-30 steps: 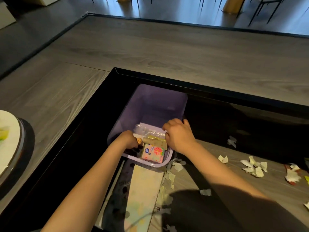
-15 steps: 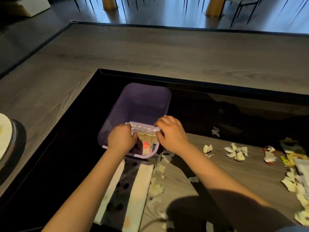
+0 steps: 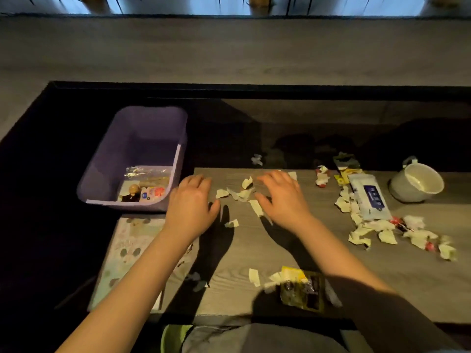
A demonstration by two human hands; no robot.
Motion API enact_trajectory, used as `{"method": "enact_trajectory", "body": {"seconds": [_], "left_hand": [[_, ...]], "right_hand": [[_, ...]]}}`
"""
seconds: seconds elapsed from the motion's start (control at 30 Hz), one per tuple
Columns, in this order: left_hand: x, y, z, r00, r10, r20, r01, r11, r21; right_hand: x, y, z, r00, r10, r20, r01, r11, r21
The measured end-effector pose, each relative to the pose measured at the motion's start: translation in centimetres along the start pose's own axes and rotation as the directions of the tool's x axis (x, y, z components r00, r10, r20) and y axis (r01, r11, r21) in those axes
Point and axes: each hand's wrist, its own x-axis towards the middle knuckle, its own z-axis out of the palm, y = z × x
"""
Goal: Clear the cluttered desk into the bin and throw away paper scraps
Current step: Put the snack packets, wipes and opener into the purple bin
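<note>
Both hands are empty, fingers loosely spread: my left hand (image 3: pixel 190 200) and right hand (image 3: pixel 280 197) flank the paper scraps (image 3: pixel 239 193) at frame centre, and the purple bin (image 3: pixel 142 133) sits centre-left, just beyond the left hand, which I judge nearer for dumping

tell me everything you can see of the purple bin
The purple bin is a rectangular open-topped plastic tub with rounded corners and a rolled rim, upright on the dark surface left of the wooden desktop. At its near end lie a crinkled clear wrapper, a small printed packet and a dark item with a pale round top. The left hand is beside its near right corner; contact cannot be told. A patterned pad lies just in front.
</note>
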Motion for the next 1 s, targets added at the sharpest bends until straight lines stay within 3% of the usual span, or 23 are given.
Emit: {"method": "enact_trajectory", "body": {"seconds": [0.27,0.6,0.7,1.0], "left_hand": [[-1.4,9.9,4.9,0.97,0.06,0.236,-0.048,0.997,-0.057],[-5.9,16.5,13.2,0.81,0.116,0.574,-0.174,0.984,0.048],[-6.8,17.2,14.3,0.789,0.086,0.608,-0.186,0.977,0.105],[-6.9,18.3,15.6,0.815,-0.039,0.579,-0.087,0.978,0.188]], "right_hand": [[-7.9,9.3,-2.3,0.986,0.148,0.077,-0.147,0.989,-0.014],[-14.7,18.1,0.4,0.951,0.237,0.201,-0.233,0.972,-0.041],[-15.3,19.5,0.5,0.951,0.219,0.219,-0.214,0.976,-0.045],[-15.3,22.3,0.5,0.962,0.148,0.23,-0.151,0.989,-0.007]]}}
